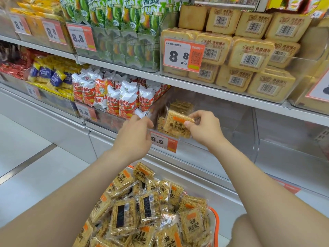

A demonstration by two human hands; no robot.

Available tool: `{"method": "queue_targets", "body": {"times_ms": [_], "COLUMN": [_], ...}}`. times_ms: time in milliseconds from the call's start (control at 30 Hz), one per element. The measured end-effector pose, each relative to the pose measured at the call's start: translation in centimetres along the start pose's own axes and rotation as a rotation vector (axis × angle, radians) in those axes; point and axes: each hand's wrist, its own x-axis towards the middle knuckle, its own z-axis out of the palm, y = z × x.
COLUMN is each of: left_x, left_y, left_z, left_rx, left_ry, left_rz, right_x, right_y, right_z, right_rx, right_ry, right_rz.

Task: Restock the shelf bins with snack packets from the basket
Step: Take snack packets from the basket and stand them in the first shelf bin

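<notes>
Up at the clear bin (245, 132), right hand (204, 129) pinches a golden packet (176, 127); left hand (135, 131) curled, grasp unclear. Best slide it flat onto the stack (181, 104).

Shop: shelves (204, 87) w/ snack packets (124, 98), 8.8 price tags (183, 55).

A golden packet (178, 126) with an orange label stands upright at the clear bin's (240, 122) front left, a few behind it. Many more fill the orange-rimmed basket (216, 222).
</notes>
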Motion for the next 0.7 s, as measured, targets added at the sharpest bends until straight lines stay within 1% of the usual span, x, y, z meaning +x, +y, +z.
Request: {"method": "queue_targets", "body": {"times_ms": [100, 200, 367, 500, 700], "left_x": [0.1, 0.4, 0.9, 1.0, 0.9], "left_y": [0.1, 0.1, -0.2, -0.6, -0.6], "left_z": [0.4, 0.6, 0.5, 0.7, 0.7], "left_rx": [0.117, 0.18, 0.165, 0.14, 0.117], "left_ry": [-0.065, -0.067, -0.062, -0.05, -0.051], "left_rz": [0.048, 0.077, 0.093, 0.105, 0.125], "right_x": [0.9, 1.7, 2.3, 2.1, 2.1], "right_y": [0.5, 0.3, -0.7, -1.7, -2.0], "right_z": [1.7, 3.4, 5.1, 5.6, 6.3], "right_rx": [-0.111, -0.155, -0.144, -0.318, -0.441], "right_ry": [-0.077, -0.112, -0.061, -0.024, 0.041], "right_rz": [0.06, 0.096, 0.131, 0.095, 0.025]}}
